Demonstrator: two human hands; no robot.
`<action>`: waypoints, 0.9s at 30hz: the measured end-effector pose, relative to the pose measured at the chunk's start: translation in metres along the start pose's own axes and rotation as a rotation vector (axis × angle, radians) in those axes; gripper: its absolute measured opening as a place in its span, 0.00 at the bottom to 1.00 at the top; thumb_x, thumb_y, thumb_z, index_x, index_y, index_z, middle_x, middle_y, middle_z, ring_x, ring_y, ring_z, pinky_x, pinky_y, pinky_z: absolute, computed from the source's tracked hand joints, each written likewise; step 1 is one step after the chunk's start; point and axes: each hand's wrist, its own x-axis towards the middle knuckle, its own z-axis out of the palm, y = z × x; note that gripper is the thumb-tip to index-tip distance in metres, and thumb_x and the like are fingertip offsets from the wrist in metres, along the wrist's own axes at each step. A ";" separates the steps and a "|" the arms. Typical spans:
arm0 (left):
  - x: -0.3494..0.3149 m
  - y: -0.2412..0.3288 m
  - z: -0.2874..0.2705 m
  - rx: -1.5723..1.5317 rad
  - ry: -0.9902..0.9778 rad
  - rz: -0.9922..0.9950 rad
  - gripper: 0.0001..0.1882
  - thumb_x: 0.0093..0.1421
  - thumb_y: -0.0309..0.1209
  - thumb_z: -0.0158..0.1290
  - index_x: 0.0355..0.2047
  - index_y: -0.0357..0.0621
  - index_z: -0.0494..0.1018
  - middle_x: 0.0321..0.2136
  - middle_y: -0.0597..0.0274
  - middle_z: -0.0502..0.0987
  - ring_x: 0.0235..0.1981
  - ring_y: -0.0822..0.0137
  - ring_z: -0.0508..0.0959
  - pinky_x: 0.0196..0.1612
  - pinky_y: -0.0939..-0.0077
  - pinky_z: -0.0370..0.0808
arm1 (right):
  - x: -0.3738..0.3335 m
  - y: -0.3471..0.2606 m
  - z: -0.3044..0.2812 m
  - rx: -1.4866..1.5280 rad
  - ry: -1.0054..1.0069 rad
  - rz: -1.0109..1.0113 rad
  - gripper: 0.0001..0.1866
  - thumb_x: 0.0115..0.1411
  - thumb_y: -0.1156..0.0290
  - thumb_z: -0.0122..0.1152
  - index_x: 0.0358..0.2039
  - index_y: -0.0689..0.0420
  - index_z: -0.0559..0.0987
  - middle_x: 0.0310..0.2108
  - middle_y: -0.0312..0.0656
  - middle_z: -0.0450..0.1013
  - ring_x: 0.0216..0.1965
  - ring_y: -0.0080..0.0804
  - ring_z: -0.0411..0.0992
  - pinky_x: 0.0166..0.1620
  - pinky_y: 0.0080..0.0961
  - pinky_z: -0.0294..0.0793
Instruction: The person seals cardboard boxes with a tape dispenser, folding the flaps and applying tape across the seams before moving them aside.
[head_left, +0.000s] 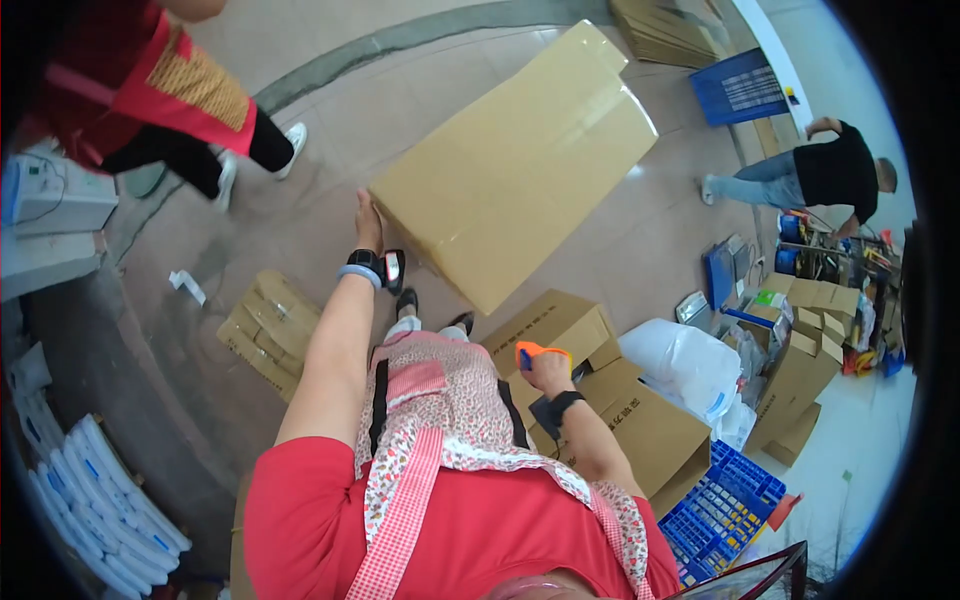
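Observation:
A large brown cardboard box [510,165] stands in front of me, its broad face turned up and shiny clear tape along its far part. My left hand [368,225] touches the box's near left corner. Its fingers look stretched out along the side rather than wrapped round it. Lower and to the right, apart from this box, my right hand [549,372] is closed round an orange tool [535,352] with a blue part, which looks like a tape dispenser. Open cardboard boxes [640,420] lie just beneath and beside that hand.
A flattened carton [268,335] lies on the floor at left. White packages [100,500] are stacked lower left. One person [200,110] stands upper left, another [815,175] at far right. A white plastic bag [680,365] and blue crate [725,510] sit at right.

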 end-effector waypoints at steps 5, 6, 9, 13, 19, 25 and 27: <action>-0.032 -0.052 -0.152 0.413 0.044 0.041 0.40 0.59 0.63 0.39 0.57 0.40 0.63 0.53 0.55 0.67 0.56 0.63 0.65 0.59 0.60 0.59 | -0.069 0.017 -0.012 0.096 -0.277 0.236 0.27 0.44 0.42 0.61 0.29 0.56 0.82 0.29 0.47 0.78 0.33 0.41 0.77 0.37 0.36 0.75; -0.046 -0.031 -0.118 0.373 0.012 -0.084 0.40 0.59 0.62 0.40 0.56 0.39 0.63 0.48 0.56 0.69 0.50 0.61 0.68 0.55 0.63 0.62 | -0.052 0.023 -0.013 0.117 -0.268 0.248 0.27 0.44 0.42 0.61 0.29 0.56 0.82 0.29 0.47 0.78 0.33 0.41 0.77 0.37 0.36 0.75; -0.149 0.004 -0.053 0.129 -0.102 -0.589 0.48 0.55 0.66 0.43 0.61 0.38 0.54 0.40 0.52 0.70 0.41 0.54 0.71 0.50 0.61 0.67 | -0.036 0.040 -0.002 0.225 -0.269 0.302 0.30 0.45 0.40 0.60 0.28 0.60 0.81 0.28 0.52 0.77 0.32 0.45 0.77 0.36 0.36 0.75; -0.244 0.019 0.000 -0.210 -0.240 -1.202 0.59 0.51 0.71 0.41 0.62 0.29 0.40 0.57 0.34 0.57 0.57 0.41 0.62 0.56 0.41 0.62 | -0.034 0.045 0.016 0.340 -0.313 0.350 0.32 0.44 0.40 0.61 0.27 0.62 0.81 0.29 0.54 0.77 0.33 0.46 0.76 0.36 0.38 0.75; -0.241 -0.009 0.053 -0.751 -0.036 -1.140 0.49 0.55 0.65 0.41 0.59 0.32 0.52 0.56 0.38 0.60 0.56 0.42 0.64 0.57 0.44 0.63 | -0.049 0.068 0.036 0.464 -0.303 0.382 0.32 0.44 0.40 0.61 0.26 0.64 0.81 0.29 0.55 0.76 0.33 0.48 0.76 0.37 0.38 0.74; -0.200 -0.072 0.059 -0.648 0.107 -0.819 0.38 0.58 0.58 0.42 0.53 0.35 0.61 0.53 0.41 0.63 0.53 0.44 0.66 0.55 0.46 0.66 | -0.068 0.112 0.056 0.513 -0.348 0.419 0.33 0.44 0.40 0.60 0.27 0.64 0.81 0.28 0.55 0.76 0.32 0.47 0.76 0.37 0.37 0.74; -0.180 -0.103 0.027 -0.733 0.013 -0.933 0.42 0.54 0.63 0.44 0.55 0.40 0.60 0.49 0.40 0.65 0.51 0.44 0.67 0.53 0.46 0.67 | -0.076 0.119 0.057 0.496 -0.377 0.401 0.33 0.44 0.40 0.60 0.28 0.64 0.81 0.29 0.55 0.76 0.32 0.47 0.76 0.37 0.37 0.74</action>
